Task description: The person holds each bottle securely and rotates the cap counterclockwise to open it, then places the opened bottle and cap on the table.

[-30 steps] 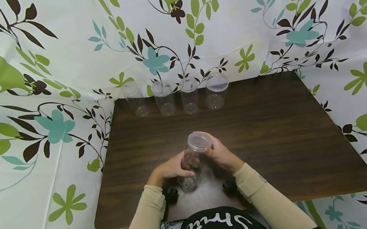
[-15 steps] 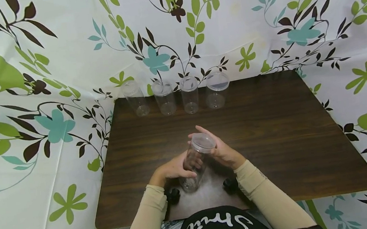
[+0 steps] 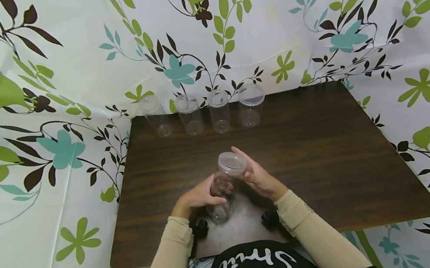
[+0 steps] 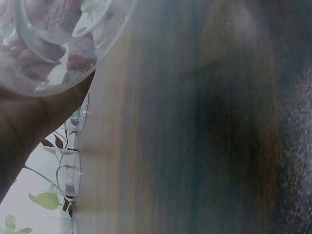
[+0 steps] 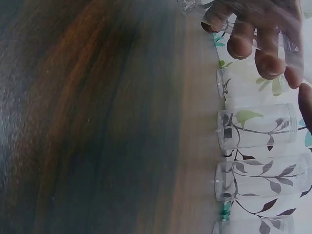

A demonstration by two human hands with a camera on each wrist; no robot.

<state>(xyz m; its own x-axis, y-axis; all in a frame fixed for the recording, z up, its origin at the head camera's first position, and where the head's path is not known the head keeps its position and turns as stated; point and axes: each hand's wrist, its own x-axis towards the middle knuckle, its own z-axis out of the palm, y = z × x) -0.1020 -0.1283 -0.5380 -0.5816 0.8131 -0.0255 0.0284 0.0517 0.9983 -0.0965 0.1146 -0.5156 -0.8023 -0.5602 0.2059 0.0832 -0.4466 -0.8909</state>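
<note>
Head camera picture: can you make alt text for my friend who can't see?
A person's left hand grips a clear jar at a brown table, with the right hand at its lid. Four more clear jars stand in a row along the table's far edge, before a leafy patterned cloth.

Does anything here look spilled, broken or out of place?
Nothing really stands out. The four clear jars stand in a row along the far side of the table, with no spill or crack that I can see. The held jar leans in the left hand, which seems to come simply from being handled.
</note>
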